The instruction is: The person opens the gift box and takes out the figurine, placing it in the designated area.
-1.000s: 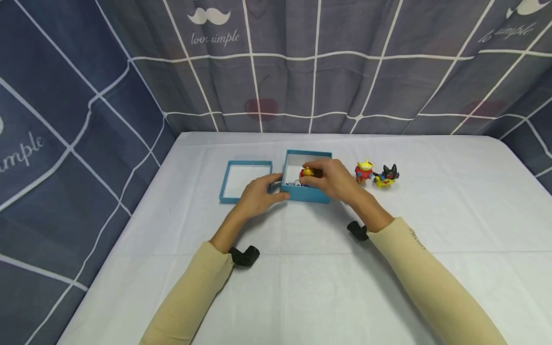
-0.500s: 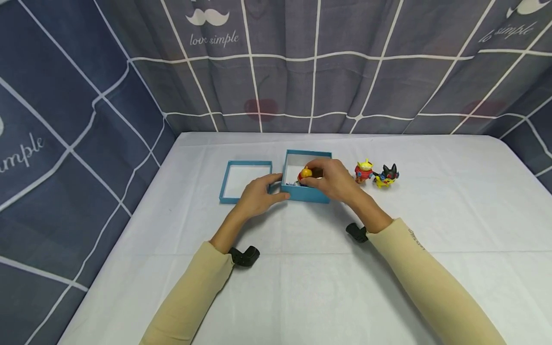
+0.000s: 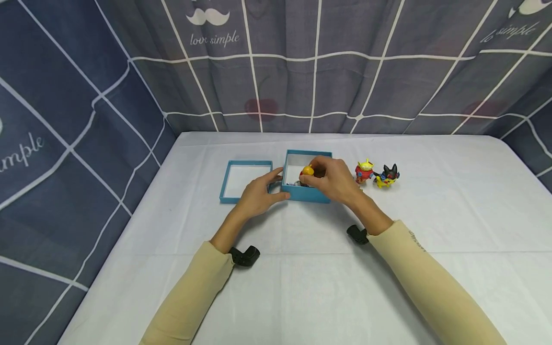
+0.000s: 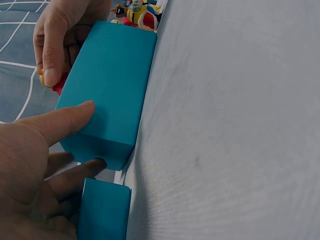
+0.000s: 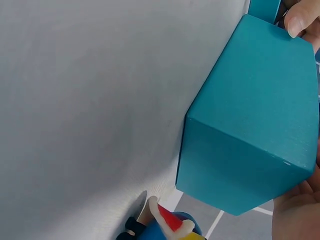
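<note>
A blue box (image 3: 307, 194) with a white inside stands open-topped in the middle of the table. My right hand (image 3: 334, 179) reaches over its right side and pinches a small toy figure (image 3: 307, 170) with a yellow top and red below. In the left wrist view, that figure's red part (image 4: 60, 85) shows beyond the box. My left hand (image 3: 258, 195) steadies the box at its left front corner; its thumb (image 4: 75, 116) lies along the front wall, the fingers relaxed by the left side. Other small items in the box are mostly hidden.
A shallow blue lid (image 3: 224, 184), white inside, lies left of the box. Right of my right hand stand a yellow-and-red toy figure (image 3: 364, 171) and a black-eared yellow toy figure (image 3: 386, 176). Behind the white-covered table (image 3: 276, 297) hangs a grid-patterned curtain (image 3: 284, 86).
The toy figure in my right hand has turned and shifted slightly within the box, its yellow top showing more than at first. My left hand and the box stay in place.
</note>
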`<state>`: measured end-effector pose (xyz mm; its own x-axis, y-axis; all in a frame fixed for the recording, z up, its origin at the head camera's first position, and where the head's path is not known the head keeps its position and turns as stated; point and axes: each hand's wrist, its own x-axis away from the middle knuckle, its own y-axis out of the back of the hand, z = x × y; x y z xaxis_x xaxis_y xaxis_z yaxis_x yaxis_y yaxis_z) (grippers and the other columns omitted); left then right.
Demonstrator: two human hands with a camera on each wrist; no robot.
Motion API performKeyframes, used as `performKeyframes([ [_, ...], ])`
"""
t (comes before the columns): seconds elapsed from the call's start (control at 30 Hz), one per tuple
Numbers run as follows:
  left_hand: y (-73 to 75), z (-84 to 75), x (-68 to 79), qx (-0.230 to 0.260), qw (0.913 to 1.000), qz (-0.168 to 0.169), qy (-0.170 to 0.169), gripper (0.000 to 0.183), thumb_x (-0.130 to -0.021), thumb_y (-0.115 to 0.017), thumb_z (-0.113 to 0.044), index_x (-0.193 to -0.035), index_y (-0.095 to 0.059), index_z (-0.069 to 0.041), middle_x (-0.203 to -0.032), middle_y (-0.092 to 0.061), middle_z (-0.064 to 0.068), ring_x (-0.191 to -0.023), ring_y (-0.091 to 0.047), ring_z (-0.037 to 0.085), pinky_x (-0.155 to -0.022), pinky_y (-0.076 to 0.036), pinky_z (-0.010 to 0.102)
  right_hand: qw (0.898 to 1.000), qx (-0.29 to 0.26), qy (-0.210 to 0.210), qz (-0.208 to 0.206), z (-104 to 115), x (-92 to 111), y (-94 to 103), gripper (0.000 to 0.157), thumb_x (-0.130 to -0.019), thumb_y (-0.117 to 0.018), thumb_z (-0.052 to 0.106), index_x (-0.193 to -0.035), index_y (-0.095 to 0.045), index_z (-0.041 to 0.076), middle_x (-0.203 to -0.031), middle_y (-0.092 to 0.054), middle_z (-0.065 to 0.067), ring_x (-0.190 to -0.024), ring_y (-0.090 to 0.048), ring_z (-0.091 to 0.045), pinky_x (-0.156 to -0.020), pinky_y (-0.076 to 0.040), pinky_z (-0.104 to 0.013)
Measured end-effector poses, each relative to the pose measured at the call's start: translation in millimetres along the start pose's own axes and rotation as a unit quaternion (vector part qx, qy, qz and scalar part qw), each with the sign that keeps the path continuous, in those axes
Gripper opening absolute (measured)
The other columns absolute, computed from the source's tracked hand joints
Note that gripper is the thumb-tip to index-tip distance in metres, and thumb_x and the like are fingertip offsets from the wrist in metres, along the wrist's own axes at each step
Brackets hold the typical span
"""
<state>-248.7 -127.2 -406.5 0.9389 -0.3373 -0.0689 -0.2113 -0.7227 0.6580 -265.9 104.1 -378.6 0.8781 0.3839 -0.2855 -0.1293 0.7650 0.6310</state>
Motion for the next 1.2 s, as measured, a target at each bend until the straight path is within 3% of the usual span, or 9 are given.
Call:
performKeyframes([
  [0.27,-1.1,1.6,1.9,0.013,0.9997,-0.005,-0.021,0.073,-0.092,-0.072,-0.032,-0.155,-0.037,-0.018,-0.139,-0.057,0.011,-0.133,-0.046,0.031,-0.106,-0.035,0.055,1.0,-0.013,0.009,-0.008,-0.6,2.7,0.9,0.034,-0.09,-0.075,0.021,-0.116,-0.067,0.0,-0.094,-0.07,-0.008,-0.082,-0.066,-0.019,-0.074,-0.054,-0.035],
  [0.5,-1.5,1.6,2.3,0.011,0.9996,-0.008,-0.026,0.071,-0.093,-0.071,-0.033,-0.154,-0.038,-0.017,-0.138,-0.058,0.011,-0.132,-0.048,0.03,-0.105,-0.037,0.054,1.0,-0.01,0.026,-0.013,-1.0,4.5,0.9,0.023,-0.089,-0.076,0.02,-0.105,-0.071,0.005,-0.089,-0.069,-0.005,-0.078,-0.064,-0.018,-0.07,-0.054,-0.031],
  [0.9,-1.7,1.8,2.0,0.044,0.999,-0.011,-0.004,0.068,-0.093,-0.069,-0.039,-0.151,-0.042,-0.017,-0.137,-0.059,0.011,-0.13,-0.05,0.026,-0.102,-0.041,0.053,0.999,-0.005,0.017,-0.043,2.6,12.0,7.6,0.028,-0.086,-0.08,0.025,-0.101,-0.071,0.003,-0.091,-0.07,-0.006,-0.082,-0.068,-0.02,-0.072,-0.057,-0.036],
  [1.2,-1.6,2.7,3.1,0.035,0.9993,-0.004,-0.005,0.068,-0.094,-0.066,-0.042,-0.153,-0.04,-0.022,-0.14,-0.056,0.008,-0.133,-0.047,0.03,-0.102,-0.041,0.053,0.997,-0.008,0.023,-0.069,5.5,20.3,15.0,0.025,-0.083,-0.082,0.023,-0.093,-0.068,0.005,-0.085,-0.07,-0.003,-0.076,-0.068,-0.017,-0.068,-0.055,-0.027],
])
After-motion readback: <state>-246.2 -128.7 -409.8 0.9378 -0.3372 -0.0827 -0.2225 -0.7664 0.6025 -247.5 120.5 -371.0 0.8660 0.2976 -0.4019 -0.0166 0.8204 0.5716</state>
